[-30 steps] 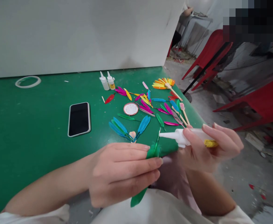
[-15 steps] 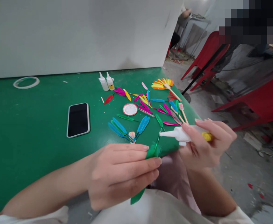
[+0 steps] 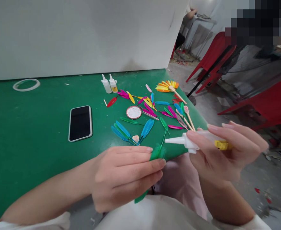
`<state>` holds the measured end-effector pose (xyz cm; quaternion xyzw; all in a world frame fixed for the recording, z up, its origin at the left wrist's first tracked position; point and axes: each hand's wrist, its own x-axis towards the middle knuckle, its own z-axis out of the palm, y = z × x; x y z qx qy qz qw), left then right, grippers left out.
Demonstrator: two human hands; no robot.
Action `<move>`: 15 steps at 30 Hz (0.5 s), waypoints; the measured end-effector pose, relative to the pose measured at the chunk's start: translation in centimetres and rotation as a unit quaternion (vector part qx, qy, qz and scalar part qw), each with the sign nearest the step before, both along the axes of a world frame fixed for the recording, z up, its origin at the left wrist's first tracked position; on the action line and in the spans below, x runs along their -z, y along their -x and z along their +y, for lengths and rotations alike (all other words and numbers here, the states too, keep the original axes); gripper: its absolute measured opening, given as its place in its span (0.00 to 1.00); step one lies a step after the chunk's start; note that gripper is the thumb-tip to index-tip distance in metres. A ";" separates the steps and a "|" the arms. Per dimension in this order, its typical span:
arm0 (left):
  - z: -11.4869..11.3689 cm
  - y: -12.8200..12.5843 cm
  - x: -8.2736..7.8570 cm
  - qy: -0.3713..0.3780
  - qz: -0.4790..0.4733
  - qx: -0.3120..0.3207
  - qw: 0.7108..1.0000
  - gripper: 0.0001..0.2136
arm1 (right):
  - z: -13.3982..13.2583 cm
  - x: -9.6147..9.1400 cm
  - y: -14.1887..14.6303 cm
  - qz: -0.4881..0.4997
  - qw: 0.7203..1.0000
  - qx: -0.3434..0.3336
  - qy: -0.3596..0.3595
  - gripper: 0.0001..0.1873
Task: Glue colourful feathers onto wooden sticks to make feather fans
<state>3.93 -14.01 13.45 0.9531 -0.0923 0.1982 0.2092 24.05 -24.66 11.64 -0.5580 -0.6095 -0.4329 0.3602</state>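
My left hand (image 3: 126, 174) is closed on a green feather (image 3: 157, 152) at the near edge of the green table (image 3: 35, 140); the feather's lower end pokes out below my fingers. My right hand (image 3: 224, 153) grips a white glue bottle (image 3: 193, 142) with a yellow label, held sideways. Its nozzle points left and almost touches the feather's quill. Just beyond my hands lies a fan of blue and green feathers (image 3: 130, 131) joined at a small shell-like piece.
Loose coloured feathers (image 3: 152, 107), wooden sticks, a round white lid (image 3: 134, 112) and a yellow feather fan (image 3: 167, 86) litter the table's right part. Two small glue bottles (image 3: 109, 84) stand behind them. A phone (image 3: 80, 122) lies at centre-left, a tape ring (image 3: 26, 84) far left. Red chairs (image 3: 212, 57) stand to the right.
My right hand pulled in toward the feather with the bottle, then drew back slightly to the right. My left hand kept its hold on the green feather and barely moved.
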 end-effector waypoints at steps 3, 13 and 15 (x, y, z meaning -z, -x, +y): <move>0.1 0.1 0.1 -0.011 -0.011 -0.003 1.000 0.09 | -0.2 -0.3 -0.3 0.009 1.000 0.023 -0.012 0.07; -0.3 0.0 0.6 -0.004 -0.030 -0.037 0.999 0.08 | 0.2 -0.8 -0.2 -0.018 1.000 0.003 0.000 0.04; -0.4 0.0 0.8 -0.016 -0.041 -0.044 0.998 0.08 | 0.2 -0.8 0.1 -0.022 1.000 -0.003 -0.010 0.02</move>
